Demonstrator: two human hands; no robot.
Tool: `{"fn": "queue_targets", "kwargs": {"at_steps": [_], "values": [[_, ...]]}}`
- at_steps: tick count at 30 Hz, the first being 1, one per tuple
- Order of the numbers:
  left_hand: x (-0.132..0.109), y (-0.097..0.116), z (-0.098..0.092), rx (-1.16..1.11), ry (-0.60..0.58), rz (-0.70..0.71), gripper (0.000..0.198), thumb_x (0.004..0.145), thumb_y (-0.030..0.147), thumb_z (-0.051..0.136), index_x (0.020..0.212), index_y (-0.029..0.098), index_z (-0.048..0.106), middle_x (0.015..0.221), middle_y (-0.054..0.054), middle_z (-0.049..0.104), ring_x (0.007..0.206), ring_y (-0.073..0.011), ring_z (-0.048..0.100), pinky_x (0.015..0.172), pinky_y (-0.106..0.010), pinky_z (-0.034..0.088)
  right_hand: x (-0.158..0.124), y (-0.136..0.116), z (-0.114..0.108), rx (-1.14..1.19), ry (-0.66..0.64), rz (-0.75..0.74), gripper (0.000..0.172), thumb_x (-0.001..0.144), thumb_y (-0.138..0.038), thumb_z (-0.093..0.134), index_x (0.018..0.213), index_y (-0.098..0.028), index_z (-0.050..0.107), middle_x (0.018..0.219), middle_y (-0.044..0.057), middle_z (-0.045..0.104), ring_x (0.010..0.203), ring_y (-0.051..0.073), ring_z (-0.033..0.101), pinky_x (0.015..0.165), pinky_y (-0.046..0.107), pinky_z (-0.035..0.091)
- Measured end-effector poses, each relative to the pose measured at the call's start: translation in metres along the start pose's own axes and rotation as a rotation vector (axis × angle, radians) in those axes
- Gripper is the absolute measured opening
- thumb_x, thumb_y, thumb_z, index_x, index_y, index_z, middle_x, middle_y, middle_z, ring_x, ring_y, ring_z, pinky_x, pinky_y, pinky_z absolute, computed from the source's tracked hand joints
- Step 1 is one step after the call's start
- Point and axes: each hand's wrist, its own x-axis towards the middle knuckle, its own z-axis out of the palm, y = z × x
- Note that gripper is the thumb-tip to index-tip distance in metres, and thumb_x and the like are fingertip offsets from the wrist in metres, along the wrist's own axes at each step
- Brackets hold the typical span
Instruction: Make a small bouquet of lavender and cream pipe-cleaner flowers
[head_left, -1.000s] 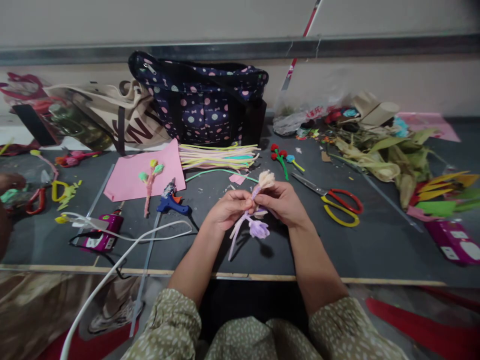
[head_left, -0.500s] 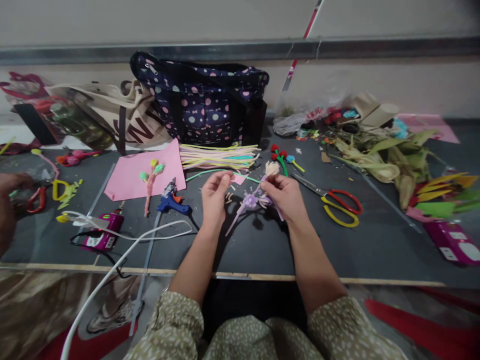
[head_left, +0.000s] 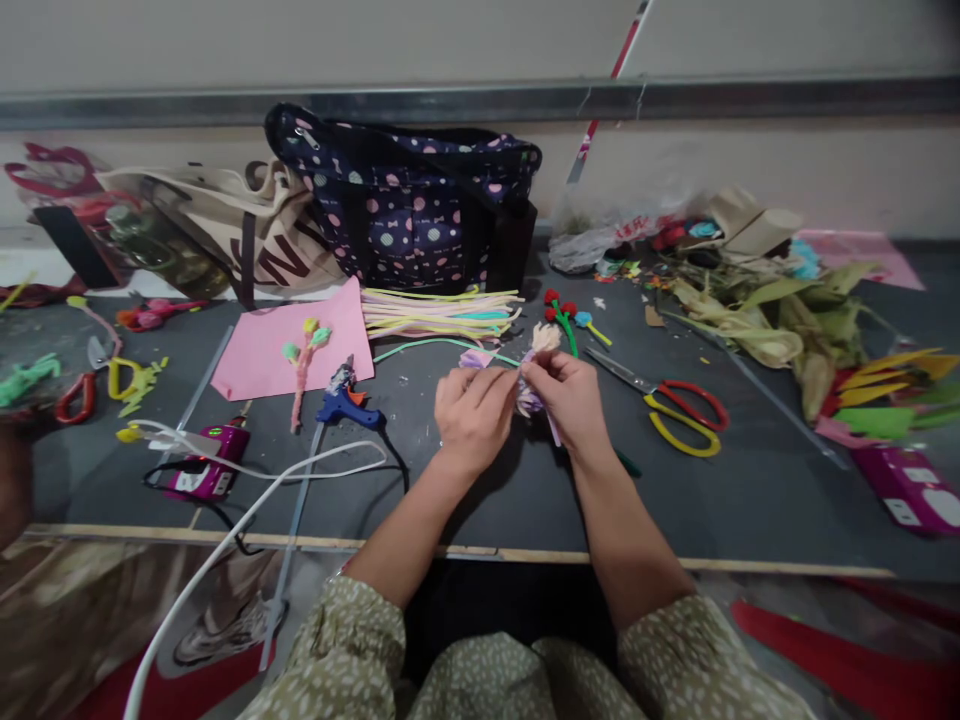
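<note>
My left hand [head_left: 474, 415] is closed, its fingertips meeting my right hand [head_left: 568, 400] at a pipe-cleaner flower [head_left: 546, 338]. The flower has a cream fluffy tip above the fingers. Purple stems show below the right hand and past the left knuckles; its middle is hidden by my fingers. The right thumb and index finger pinch it just under the cream tip. A thin green pipe cleaner [head_left: 442, 342] curves behind both hands toward the flower; I cannot tell if it is attached.
Scissors [head_left: 651, 388] lie right of my hands. A blue glue gun [head_left: 349, 408] and its cord are to the left, by a pink sheet [head_left: 255, 350]. Pipe cleaners [head_left: 439, 315] lie in a bundle before a dotted bag [head_left: 412, 210]. Another person's arm [head_left: 15, 470] is at far left.
My left hand has moved right and closed in on the flower, covering the purple parts that showed before. The other person's hand at far left has drawn back, uncovering green pieces and scissors.
</note>
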Motion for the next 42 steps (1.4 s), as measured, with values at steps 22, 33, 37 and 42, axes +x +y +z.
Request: {"fn": "queue_targets", "kwargs": {"at_steps": [22,33,37,42], "values": [[0.017,-0.008,-0.013,-0.455,-0.001,-0.37,0.009,0.07,0.029,0.076,0.07,0.019,0.074,0.067,-0.001,0.063,0.067,-0.0144,0.052,0.068,-0.027,0.041,-0.006,-0.005,-0.003,-0.103,-0.232,-0.148,0.017,0.076,-0.035,0.072,0.077,-0.019,0.069,0.073,0.0,0.066,0.068,0.014,0.057,0.067,0.028,0.045],[0.018,-0.004,-0.018,-0.869,-0.179,-0.604,0.03,0.06,0.038,0.085,0.067,0.013,0.069,0.06,-0.002,0.064,0.053,-0.0089,0.053,0.053,-0.021,0.04,-0.006,-0.01,-0.007,0.055,-0.368,-0.066,0.02,0.075,-0.037,0.074,0.083,-0.02,0.07,0.08,0.001,0.067,0.074,0.015,0.06,0.073,0.029,0.048],[0.019,-0.006,-0.017,-0.886,-0.216,-0.657,0.03,0.057,0.036,0.086,0.067,0.012,0.07,0.061,-0.002,0.065,0.053,-0.0092,0.055,0.054,-0.021,0.041,-0.007,-0.009,-0.004,0.085,-0.332,-0.056,0.019,0.073,-0.036,0.075,0.079,-0.019,0.068,0.075,0.0,0.066,0.07,0.014,0.059,0.07,0.028,0.048],[0.019,-0.007,-0.013,-0.831,-0.193,-0.612,0.027,0.059,0.035,0.084,0.073,0.013,0.072,0.066,-0.002,0.067,0.058,-0.0097,0.056,0.06,-0.022,0.044,-0.006,-0.008,-0.001,0.064,-0.265,-0.046,0.019,0.074,-0.036,0.072,0.075,-0.019,0.065,0.069,-0.002,0.061,0.062,0.012,0.054,0.062,0.026,0.044]]}}
